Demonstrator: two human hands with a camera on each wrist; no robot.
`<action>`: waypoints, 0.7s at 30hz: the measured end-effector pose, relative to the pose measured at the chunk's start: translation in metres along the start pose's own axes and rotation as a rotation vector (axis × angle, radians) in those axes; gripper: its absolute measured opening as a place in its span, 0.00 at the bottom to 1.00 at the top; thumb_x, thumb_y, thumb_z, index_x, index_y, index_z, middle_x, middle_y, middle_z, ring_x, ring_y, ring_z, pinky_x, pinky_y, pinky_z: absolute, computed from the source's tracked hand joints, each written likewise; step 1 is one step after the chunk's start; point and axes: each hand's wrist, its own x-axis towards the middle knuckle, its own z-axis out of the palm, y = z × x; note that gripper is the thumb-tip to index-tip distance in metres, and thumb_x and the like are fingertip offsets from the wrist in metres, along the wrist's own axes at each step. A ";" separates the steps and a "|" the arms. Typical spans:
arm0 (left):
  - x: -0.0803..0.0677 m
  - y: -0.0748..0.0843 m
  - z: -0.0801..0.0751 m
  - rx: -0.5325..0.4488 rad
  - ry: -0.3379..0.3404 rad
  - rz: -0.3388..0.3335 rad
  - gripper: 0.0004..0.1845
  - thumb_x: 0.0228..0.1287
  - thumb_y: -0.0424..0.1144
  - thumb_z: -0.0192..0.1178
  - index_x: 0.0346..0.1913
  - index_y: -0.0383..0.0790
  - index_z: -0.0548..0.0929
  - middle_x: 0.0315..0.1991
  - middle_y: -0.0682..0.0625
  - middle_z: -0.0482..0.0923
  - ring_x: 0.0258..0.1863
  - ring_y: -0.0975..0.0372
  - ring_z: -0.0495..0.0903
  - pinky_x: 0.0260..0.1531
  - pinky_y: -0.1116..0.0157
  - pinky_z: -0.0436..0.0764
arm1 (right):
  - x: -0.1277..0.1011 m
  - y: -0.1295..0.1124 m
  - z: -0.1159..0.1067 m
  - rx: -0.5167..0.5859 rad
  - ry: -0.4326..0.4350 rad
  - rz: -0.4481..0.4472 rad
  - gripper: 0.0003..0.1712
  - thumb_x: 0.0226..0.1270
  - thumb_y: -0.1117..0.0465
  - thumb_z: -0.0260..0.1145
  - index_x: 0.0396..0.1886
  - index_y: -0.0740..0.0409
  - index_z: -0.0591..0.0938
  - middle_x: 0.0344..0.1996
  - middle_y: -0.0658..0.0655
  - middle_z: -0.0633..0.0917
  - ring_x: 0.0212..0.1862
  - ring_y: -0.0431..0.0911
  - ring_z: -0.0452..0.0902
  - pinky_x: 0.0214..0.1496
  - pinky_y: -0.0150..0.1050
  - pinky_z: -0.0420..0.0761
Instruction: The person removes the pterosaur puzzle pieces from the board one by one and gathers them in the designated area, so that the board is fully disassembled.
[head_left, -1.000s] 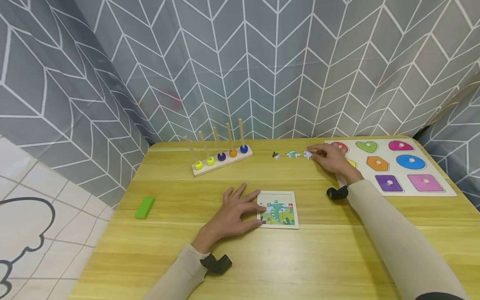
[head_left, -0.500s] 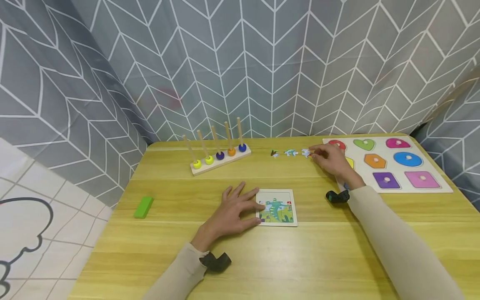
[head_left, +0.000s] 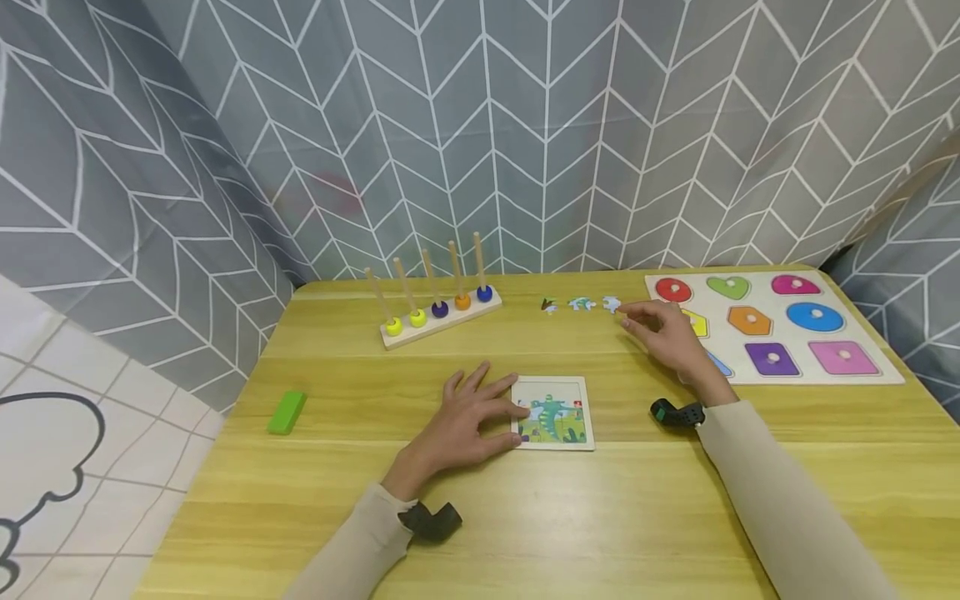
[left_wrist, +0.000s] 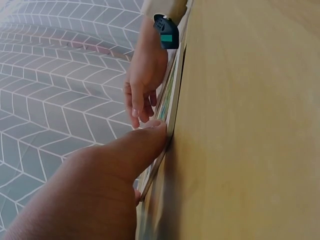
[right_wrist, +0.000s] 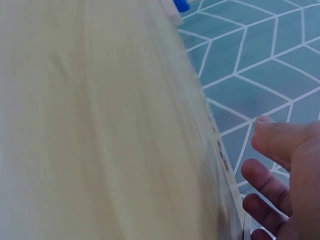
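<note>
A square puzzle board [head_left: 552, 417] with a green dinosaur picture lies mid-table. My left hand [head_left: 467, 425] rests at its left edge, fingers spread, with the thumb and a fingertip on the frame; the left wrist view shows the thumb [left_wrist: 145, 142] on its rim. Three small jigsaw pieces lie in a row near the back edge: a dark one [head_left: 549, 307], a green-and-white one [head_left: 581, 304] and a pale blue one [head_left: 611, 304]. My right hand [head_left: 670, 340] hovers just right of the pale blue piece. Its thumb and fingers stand apart in the right wrist view, holding nothing.
Right of the pieces lies a white shape board [head_left: 892, 371] with coloured knobbed shapes. A wooden peg stand [head_left: 442, 321] with coloured beads stands at the back left. A green block [head_left: 287, 412] lies at the left. A patterned curtain [head_left: 480, 142] hangs behind the table's back edge.
My right hand has let go of the pale blue piece and drawn back slightly toward me. That piece now lies in line with the others. My left hand has stayed on the puzzle board.
</note>
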 end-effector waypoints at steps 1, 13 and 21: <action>0.000 0.000 0.000 0.000 0.002 0.001 0.19 0.67 0.59 0.63 0.58 0.64 0.85 0.79 0.54 0.62 0.82 0.42 0.46 0.75 0.34 0.41 | -0.002 -0.001 0.001 -0.009 0.008 -0.001 0.19 0.77 0.56 0.62 0.60 0.60 0.84 0.52 0.64 0.84 0.53 0.50 0.75 0.52 0.35 0.71; 0.001 -0.002 0.000 -0.005 0.011 0.010 0.18 0.67 0.59 0.63 0.57 0.64 0.85 0.79 0.54 0.63 0.82 0.42 0.47 0.75 0.34 0.42 | -0.016 -0.008 0.013 -0.011 0.046 -0.022 0.16 0.76 0.54 0.63 0.53 0.59 0.86 0.51 0.61 0.86 0.48 0.39 0.70 0.50 0.33 0.71; 0.001 -0.002 0.000 -0.005 0.005 0.003 0.18 0.67 0.59 0.62 0.58 0.64 0.85 0.79 0.54 0.63 0.82 0.42 0.47 0.75 0.35 0.41 | -0.018 -0.015 0.024 0.013 0.022 -0.050 0.14 0.75 0.56 0.65 0.51 0.59 0.87 0.49 0.61 0.87 0.48 0.45 0.70 0.48 0.34 0.70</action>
